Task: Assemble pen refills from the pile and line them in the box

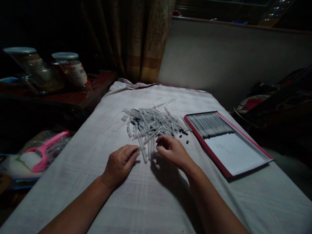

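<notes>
A heap of white plastic pen tubes [151, 125] with black tips lies in the middle of a cloth-covered surface [102, 136]. My left hand [120, 164] rests on the cloth at the heap's near edge, fingers curled and pinching the end of one white tube [143, 155]. My right hand [172, 150] hovers just right of it, fingers bent down onto the nearest tubes; what it holds, if anything, is hidden. A flat red-rimmed tray [219, 162] lies to the right with a neat row of tubes [211, 125] at its far end.
A few loose black caps [184, 132] lie between the heap and the tray. Two lidded jars [70, 70] stand on a dark wooden shelf at the left. A pink-handled tool [45, 151] lies in a bag below. A curtain and a wall stand behind, dark clutter at the right.
</notes>
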Available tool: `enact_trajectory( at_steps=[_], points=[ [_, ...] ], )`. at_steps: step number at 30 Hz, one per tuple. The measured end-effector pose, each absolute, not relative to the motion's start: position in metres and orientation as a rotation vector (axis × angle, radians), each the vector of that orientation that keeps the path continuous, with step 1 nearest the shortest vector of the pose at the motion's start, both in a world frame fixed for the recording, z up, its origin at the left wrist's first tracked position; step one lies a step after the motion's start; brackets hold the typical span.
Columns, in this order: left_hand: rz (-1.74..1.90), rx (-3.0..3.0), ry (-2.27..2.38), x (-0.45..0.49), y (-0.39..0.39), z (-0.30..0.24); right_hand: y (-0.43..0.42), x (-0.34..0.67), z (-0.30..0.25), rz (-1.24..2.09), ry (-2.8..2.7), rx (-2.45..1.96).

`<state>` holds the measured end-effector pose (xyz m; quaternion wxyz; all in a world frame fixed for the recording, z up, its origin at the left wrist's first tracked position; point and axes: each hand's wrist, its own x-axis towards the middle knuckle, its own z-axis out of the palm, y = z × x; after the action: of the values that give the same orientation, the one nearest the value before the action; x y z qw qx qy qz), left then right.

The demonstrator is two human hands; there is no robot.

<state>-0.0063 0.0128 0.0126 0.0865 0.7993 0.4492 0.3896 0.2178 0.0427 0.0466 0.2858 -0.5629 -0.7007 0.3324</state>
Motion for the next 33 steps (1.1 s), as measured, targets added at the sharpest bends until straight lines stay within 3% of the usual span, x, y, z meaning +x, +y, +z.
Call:
enact_trajectory(
  at_steps=[3,6,26,33],
  points=[
    [1.153,2.389,1.325,-0.006,0.012,0.013,0.039,0.204,0.04,1.168,-1.685,-1.218],
    [1.162,2.399,1.317,-0.006,0.012,0.014,0.036,0.194,0.034,1.226,-1.62,-1.141],
    [1.127,2.439,1.312,-0.007,0.012,0.014,0.032,0.191,0.03,0.76,-1.992,-1.127],
    [1.156,2.469,1.218,-0.003,0.012,0.012,0.03,0.193,0.03,0.54,-2.214,-1.345]
  ],
)
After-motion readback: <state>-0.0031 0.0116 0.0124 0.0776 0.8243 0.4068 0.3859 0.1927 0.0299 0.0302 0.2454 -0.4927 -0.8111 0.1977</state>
